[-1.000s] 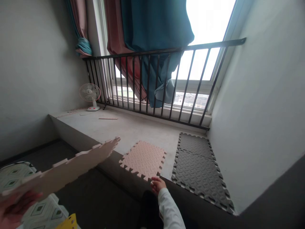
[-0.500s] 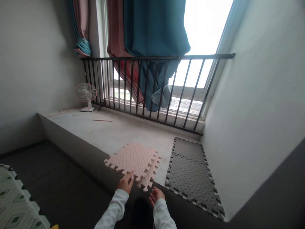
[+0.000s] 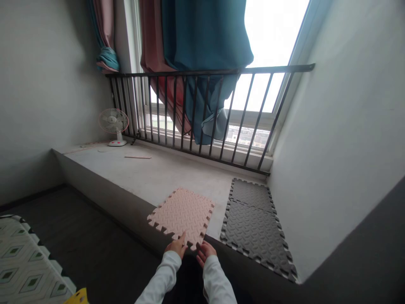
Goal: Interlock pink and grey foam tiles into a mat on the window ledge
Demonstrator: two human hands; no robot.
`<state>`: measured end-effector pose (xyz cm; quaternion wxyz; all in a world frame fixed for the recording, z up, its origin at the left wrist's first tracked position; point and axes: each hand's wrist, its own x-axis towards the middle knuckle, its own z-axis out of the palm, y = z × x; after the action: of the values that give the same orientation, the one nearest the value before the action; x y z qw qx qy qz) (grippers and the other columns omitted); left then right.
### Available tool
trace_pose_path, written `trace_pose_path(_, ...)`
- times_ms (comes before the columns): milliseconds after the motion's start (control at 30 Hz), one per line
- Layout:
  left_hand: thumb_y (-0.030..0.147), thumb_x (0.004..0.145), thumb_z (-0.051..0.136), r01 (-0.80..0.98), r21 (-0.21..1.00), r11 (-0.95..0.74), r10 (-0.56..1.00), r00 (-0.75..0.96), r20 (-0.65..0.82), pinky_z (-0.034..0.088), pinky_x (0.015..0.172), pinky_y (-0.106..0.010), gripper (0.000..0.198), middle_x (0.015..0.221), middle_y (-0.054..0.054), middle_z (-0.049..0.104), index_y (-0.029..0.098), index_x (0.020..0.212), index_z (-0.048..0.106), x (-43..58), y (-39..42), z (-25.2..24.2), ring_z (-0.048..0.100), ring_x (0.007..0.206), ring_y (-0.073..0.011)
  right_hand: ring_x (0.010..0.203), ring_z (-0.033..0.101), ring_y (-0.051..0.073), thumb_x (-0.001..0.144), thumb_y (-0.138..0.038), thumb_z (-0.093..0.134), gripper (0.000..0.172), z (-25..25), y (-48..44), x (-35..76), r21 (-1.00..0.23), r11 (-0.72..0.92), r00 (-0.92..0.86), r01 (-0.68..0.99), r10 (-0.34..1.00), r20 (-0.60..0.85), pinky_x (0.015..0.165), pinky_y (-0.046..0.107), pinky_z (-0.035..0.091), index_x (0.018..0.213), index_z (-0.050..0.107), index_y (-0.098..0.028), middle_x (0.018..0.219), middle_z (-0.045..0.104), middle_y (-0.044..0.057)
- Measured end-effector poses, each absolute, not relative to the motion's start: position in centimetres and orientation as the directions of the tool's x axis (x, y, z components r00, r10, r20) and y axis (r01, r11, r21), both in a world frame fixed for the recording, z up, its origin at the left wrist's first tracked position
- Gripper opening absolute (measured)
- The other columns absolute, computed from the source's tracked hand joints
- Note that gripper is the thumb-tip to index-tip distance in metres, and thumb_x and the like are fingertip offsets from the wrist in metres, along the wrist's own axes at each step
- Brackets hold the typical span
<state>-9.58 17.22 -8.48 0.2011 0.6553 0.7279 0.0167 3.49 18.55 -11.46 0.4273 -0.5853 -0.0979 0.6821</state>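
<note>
A pink foam mat tile [image 3: 186, 211] with toothed edges lies on the pale ledge, its near corner jutting over the ledge's front edge. My left hand [image 3: 176, 247] grips its near left edge, one finger resting on top and the rest below. Beside the near right corner is my right hand [image 3: 206, 252], its fingers loosely bent and a little apart, touching or almost touching the edge. Whether another pink tile lies underneath is hidden. To the right, two joined dark grey foam mat tiles [image 3: 256, 226] lie along the wall.
Behind the ledge [image 3: 133, 177] runs a black railing [image 3: 190, 150] before a window with teal and pink curtains [image 3: 202, 38]. A small white fan [image 3: 114, 124] stands at the far left. A patterned mat [image 3: 28, 261] and something yellow [image 3: 78, 297] are at lower left.
The upper pink tile has shifted right and now covers the lower pink tile that showed along its right side. My left hand moved right with it; my right hand came closer to the corner.
</note>
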Motion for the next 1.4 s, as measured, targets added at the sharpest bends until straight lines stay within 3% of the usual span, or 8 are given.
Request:
trace_pose_path(233,0.026,0.078,0.042,0.941,0.288,0.178,0.95,-0.087,-0.301,0.042,0.082,-0.032,0.053,0.106,-0.012,0.06,0.023,0.129,0.028,-9.4,18.3,-8.4,0.055,0.098,-0.022,0.069,0.06,0.014,0.062,-0.014,0.053,0.023,-12.4,18.8,4.0,-0.642,-0.611,0.042,-0.463,0.709,-0.704,0.054,0.024,0.042,0.083,0.052,-0.023,0.079,0.061,0.002)
trace_pose_path(600,0.023,0.078,0.042,0.939,0.304,0.16,0.952,-0.065,-0.299,0.041,0.083,-0.028,0.051,0.106,-0.009,0.06,0.027,0.127,0.031,-8.8,18.7,-8.2,0.055,0.098,-0.018,0.068,0.061,0.015,0.059,-0.013,0.055,0.028,-12.5,18.8,3.9,-0.649,-0.617,0.051,-0.445,0.706,-0.706,0.051,0.023,0.041,0.085,0.052,-0.022,0.074,0.062,0.002)
trace_pose_path(1200,0.016,0.076,0.036,0.971,0.237,0.046,0.954,0.028,-0.298,0.042,0.082,-0.038,0.049,0.106,-0.012,0.06,0.023,0.125,0.037,-9.2,18.5,-8.3,0.055,0.096,-0.0246,0.072,0.059,0.016,0.063,-0.016,0.051,0.019,-13.0,19.0,3.6,-0.66,-0.628,0.04,-0.412,0.712,-0.701,0.054,0.026,0.041,0.08,0.051,-0.025,0.075,0.059,0.001)
trace_pose_path(1400,0.024,0.077,0.037,0.958,0.245,0.151,0.946,-0.068,-0.318,0.042,0.08,-0.034,0.053,0.104,-0.01,0.06,0.026,0.129,0.027,-9.1,18.6,-8.7,0.056,0.094,-0.0221,0.068,0.059,0.015,0.063,-0.019,0.053,0.026,-13.2,18.9,3.5,-0.678,-0.62,0.054,-0.395,0.721,-0.69,0.051,0.024,0.041,0.088,0.049,-0.023,0.078,0.061,0.002)
